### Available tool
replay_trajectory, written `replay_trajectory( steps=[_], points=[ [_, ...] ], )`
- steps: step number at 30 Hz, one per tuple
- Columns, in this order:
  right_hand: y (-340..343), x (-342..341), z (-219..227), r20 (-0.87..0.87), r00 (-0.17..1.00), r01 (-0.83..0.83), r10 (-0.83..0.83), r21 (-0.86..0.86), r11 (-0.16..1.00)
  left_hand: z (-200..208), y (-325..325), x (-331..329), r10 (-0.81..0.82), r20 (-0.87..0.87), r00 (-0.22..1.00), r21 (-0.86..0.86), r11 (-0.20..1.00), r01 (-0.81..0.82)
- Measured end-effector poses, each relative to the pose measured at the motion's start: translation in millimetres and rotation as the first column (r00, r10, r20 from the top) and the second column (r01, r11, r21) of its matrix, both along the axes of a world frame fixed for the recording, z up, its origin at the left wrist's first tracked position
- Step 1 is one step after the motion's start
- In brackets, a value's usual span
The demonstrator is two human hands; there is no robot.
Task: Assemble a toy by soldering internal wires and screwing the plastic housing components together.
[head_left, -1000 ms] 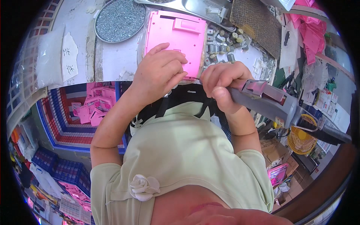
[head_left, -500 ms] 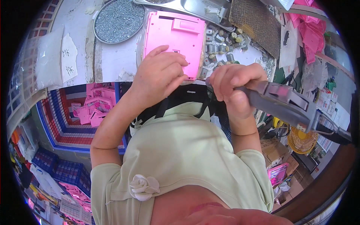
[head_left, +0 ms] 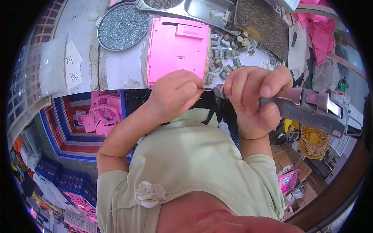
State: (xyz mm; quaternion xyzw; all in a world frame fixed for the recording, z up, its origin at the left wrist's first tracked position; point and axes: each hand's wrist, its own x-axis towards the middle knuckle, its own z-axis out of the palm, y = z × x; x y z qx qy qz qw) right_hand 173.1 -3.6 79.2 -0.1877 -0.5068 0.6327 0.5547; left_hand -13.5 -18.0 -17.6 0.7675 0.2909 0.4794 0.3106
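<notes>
My right hand (head_left: pixel 254 99) is wrapped round a grey electric screwdriver (head_left: pixel 311 112), held level with its bit pointing left. The thin bit reaches the fingertips of my left hand (head_left: pixel 176 94). That hand is closed in a pinch at the bit's tip; whatever sits between the fingers is hidden or too small to name. Just beyond my left hand, a flat pink plastic housing (head_left: pixel 167 50) lies at the table's near edge, with a raised block and a small square hole on its face.
Behind the housing stand a round tray of small screws (head_left: pixel 123 27) and a metal tray (head_left: pixel 202 9). Several small motors (head_left: pixel 225 54) lie loose to the right, by a brown mat (head_left: pixel 264 27). A blue-rimmed crate (head_left: pixel 58 143) with pink parts (head_left: pixel 101 114) is at lower left.
My left hand has come off the housing's face toward me and closed at the screwdriver's tip. The screwdriver has swung more level, its bit now meeting those fingers.
</notes>
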Motion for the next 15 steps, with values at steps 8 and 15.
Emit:
replay_trajectory(
  steps=[8,15],
  points=[
    [9,5,8,0.039,0.993,0.112,-0.112,0.003,0.994,17,26,-30,0.049,-0.203,0.978,-0.017,0.998,-0.053],
    [56,26,-3,0.088,0.98,0.159,-0.178,0.184,0.97,-5,55,-41,0.119,-0.358,0.926,-0.017,0.991,-0.133]
  ],
)
